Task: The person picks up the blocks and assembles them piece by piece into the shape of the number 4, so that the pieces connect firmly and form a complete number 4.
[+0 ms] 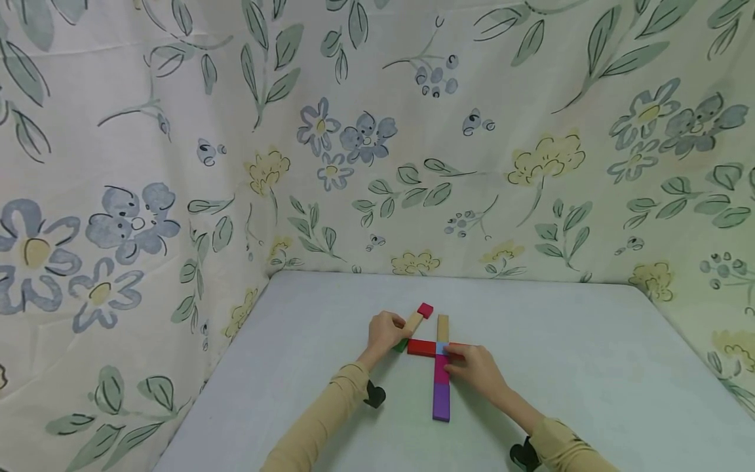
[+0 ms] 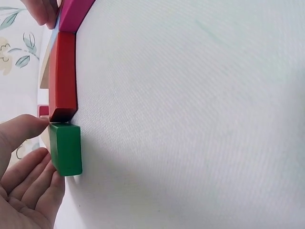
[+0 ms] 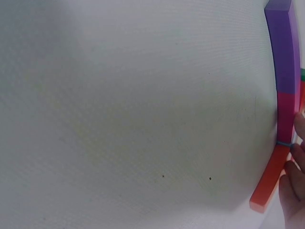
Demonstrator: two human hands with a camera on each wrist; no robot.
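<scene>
My left hand (image 1: 386,333) pinches a green block (image 2: 66,150), its thumb and fingers on opposite sides. A pale wooden block (image 1: 413,324) and a small red block (image 1: 425,311) extend from the green one in a slanting line. Beside it, a longer red block (image 1: 421,348) lies left of a light blue block (image 1: 441,349), at the centre of a cross. My right hand (image 1: 478,370) rests its fingers at the blue block and a magenta block (image 1: 442,369). Those fingers partly cover an orange-red block (image 3: 270,179), the cross's right arm.
A purple block (image 1: 441,401) forms the near end of the cross, and another pale wooden block (image 1: 443,328) the far end. All lie on a white table (image 1: 330,301). Patterned floral cloth (image 1: 413,216) hangs behind and left of the table.
</scene>
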